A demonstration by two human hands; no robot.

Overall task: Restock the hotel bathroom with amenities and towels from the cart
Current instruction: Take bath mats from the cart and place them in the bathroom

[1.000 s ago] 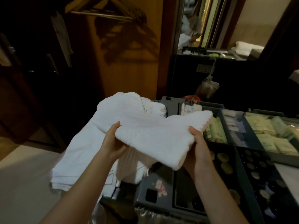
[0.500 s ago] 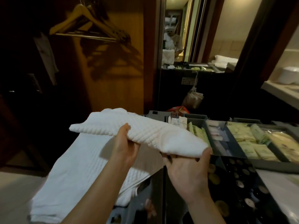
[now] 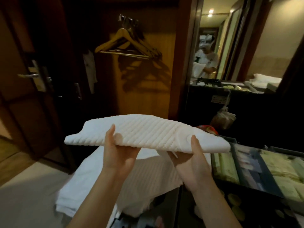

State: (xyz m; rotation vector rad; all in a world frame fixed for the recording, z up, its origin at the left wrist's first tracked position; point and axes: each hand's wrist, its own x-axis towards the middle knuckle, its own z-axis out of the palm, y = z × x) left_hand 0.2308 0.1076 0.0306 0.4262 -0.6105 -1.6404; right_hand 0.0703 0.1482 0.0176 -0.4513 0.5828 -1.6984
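A folded white ribbed towel (image 3: 148,130) is held flat in the air in front of me. My left hand (image 3: 117,150) grips its near edge from below, thumb on top. My right hand (image 3: 191,160) holds the right part the same way, thumb up over the edge. Below the hands lies a stack of white towels (image 3: 92,186) on the left end of the housekeeping cart (image 3: 236,186). The cart's tray at the right holds pale green amenity packets (image 3: 278,168) in compartments.
Wooden hangers (image 3: 128,45) hang in an open wardrobe ahead. A dark door with a metal handle (image 3: 29,75) stands at the left. A mirror (image 3: 230,46) at the upper right reflects a person and a counter. A small bag (image 3: 222,119) hangs beside the cart.
The towel has gone from loosely bunched to folded flat and has risen higher. My view has tilted up, showing more of the wardrobe and mirror. Both hands keep their hold.
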